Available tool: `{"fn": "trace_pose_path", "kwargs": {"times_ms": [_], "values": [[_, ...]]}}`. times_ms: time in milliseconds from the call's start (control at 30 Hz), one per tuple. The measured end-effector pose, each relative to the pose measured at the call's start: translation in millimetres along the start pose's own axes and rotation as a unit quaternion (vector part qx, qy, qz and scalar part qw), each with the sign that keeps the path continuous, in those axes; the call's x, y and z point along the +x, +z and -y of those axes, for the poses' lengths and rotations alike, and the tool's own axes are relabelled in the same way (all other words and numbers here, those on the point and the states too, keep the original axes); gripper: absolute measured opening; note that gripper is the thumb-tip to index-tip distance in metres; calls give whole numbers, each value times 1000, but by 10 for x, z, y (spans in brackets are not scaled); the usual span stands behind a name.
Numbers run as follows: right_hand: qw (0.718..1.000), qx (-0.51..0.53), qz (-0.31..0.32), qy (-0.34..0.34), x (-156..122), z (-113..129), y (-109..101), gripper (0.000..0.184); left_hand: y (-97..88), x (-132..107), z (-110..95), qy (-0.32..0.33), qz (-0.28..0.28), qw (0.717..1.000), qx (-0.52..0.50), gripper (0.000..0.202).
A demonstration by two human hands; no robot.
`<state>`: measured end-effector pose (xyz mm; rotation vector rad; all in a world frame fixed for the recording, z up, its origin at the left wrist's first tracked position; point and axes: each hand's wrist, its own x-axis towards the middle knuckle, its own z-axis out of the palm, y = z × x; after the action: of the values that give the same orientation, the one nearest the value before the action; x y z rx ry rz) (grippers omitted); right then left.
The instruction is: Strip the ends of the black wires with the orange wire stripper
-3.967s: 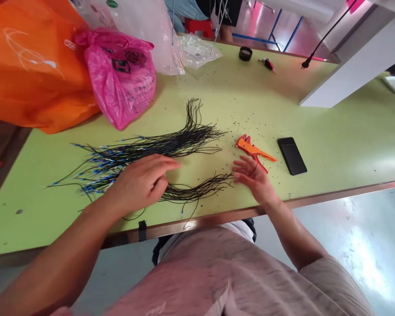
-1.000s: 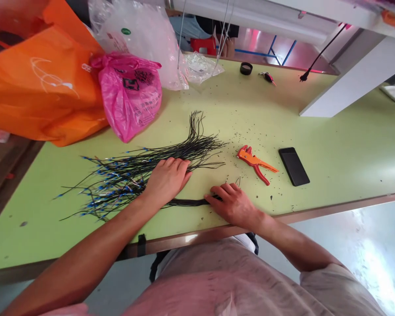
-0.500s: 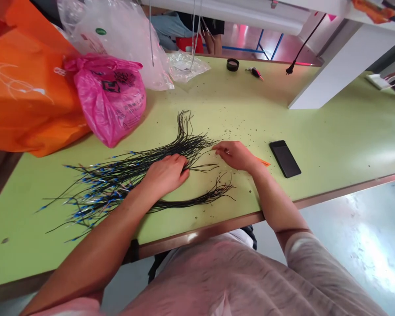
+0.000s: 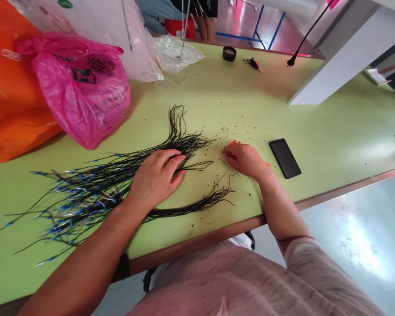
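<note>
A large fan of black wires (image 4: 102, 182) with blue end terminals lies across the green table (image 4: 250, 101). My left hand (image 4: 156, 175) rests on its bunched right end, fingers and thumb curled around the strands. A smaller bundle of black wires (image 4: 197, 204) lies nearer the front edge, untouched. My right hand (image 4: 246, 160) is closed over an orange wire stripper (image 4: 266, 163), which shows only as orange bits at either side of the hand.
A black phone (image 4: 285, 158) lies right of my right hand. Pink bag (image 4: 82, 87), orange bag (image 4: 6, 101) and clear plastic bags (image 4: 138, 39) crowd the far left. A black ring (image 4: 229, 53), keys (image 4: 254, 63) and a white post (image 4: 342, 52) stand farther back. Tiny insulation bits dot the table.
My right hand left the small wire bundle near the front edge, moved up and right, and now covers the orange stripper. My left hand stayed on the large bundle.
</note>
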<state>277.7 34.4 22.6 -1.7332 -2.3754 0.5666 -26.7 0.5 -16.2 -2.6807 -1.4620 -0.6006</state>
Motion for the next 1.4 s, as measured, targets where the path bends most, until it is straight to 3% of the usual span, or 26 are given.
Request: {"fn": "trace_pose_path", "kwargs": {"times_ms": [100, 200, 267, 367, 467, 533, 667, 800, 867, 933, 1000, 1067, 1300, 1400], "values": [[997, -29, -18, 68, -69, -89, -180, 24, -36, 78, -105, 71, -9, 997, 7, 26], [989, -51, -45, 129, -185, -264, -364, 27, -6, 163, -177, 99, 45, 994, 16, 30], [985, -56, -26, 160, -256, -384, -434, 40, 47, 209, -189, 105, 88, 990, 29, 32], [980, -56, 27, 187, -295, -482, -422, 64, 133, 263, -181, 97, 133, 985, 50, 34], [981, -64, 66, 172, -254, -451, -319, 77, 192, 302, -188, 78, 141, 986, 45, 36], [982, -80, 80, 154, -211, -400, -248, 73, 218, 316, -205, 62, 135, 988, 30, 39], [984, -81, 63, 143, -168, -383, -204, 46, 261, 303, -226, -12, 107, 993, -41, 40], [984, 93, 0, 150, -183, -502, -311, 23, 277, 258, -199, -116, 62, 979, -155, 34], [955, 265, -28, 129, -178, -531, -359, 26, 276, 240, -180, -153, 47, 963, -217, 35], [893, 443, -25, 77, -152, -490, -364, 36, 278, 230, -160, -174, 37, 944, -279, 38], [827, 562, 20, 27, -115, -380, -330, 46, 291, 228, -138, -188, 27, 921, -339, 44], [788, 611, 77, 2, -87, -239, -286, 54, 312, 230, -117, -203, 19, 896, -395, 49], [753, 633, 167, -66, -198, 17, -224, 59, 338, 260, -77, -234, -23, 827, -511, 58], [767, 616, 169, -63, -195, 6, -75, 45, 310, 267, -83, -250, -35, 812, -526, 54]]}}
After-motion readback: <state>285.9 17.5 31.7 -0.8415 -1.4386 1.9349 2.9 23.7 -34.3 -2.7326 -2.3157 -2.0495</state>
